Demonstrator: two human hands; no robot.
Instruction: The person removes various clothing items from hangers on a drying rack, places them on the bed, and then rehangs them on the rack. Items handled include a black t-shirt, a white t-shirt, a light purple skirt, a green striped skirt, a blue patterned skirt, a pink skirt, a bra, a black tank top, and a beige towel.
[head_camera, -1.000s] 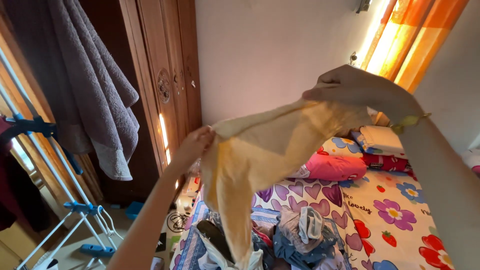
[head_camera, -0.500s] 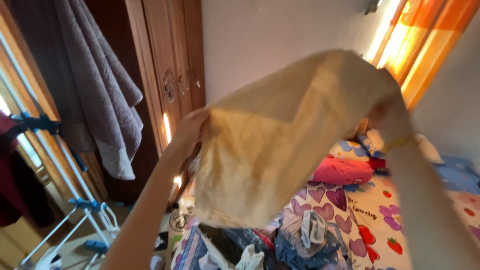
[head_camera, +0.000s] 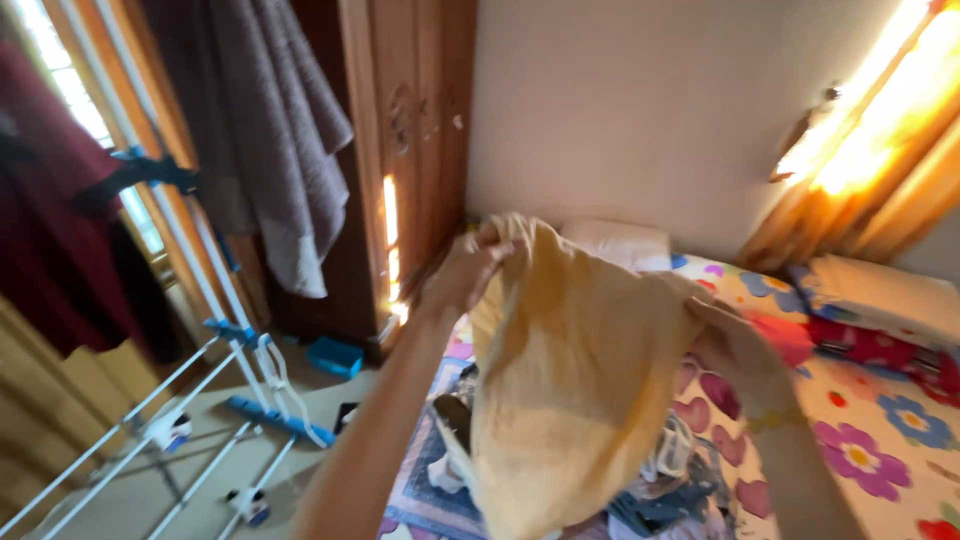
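I hold a pale yellow cloth up in front of me over the bed. My left hand pinches its top corner high on the left. My right hand, with a thin yellow bracelet on the wrist, grips the cloth's right edge lower down. The cloth hangs loose and covers part of a heap of clothes lying on the flowered bedsheet. The frame is blurred by motion.
A white and blue drying rack stands at the left with a dark red garment on it. A grey towel hangs by the wooden wardrobe. Pillows lie at the bed's head under an orange curtain.
Both hands have come down and the cloth now hangs lower and narrower instead of spread wide. My view has swung left and down, showing more of the rack and floor.
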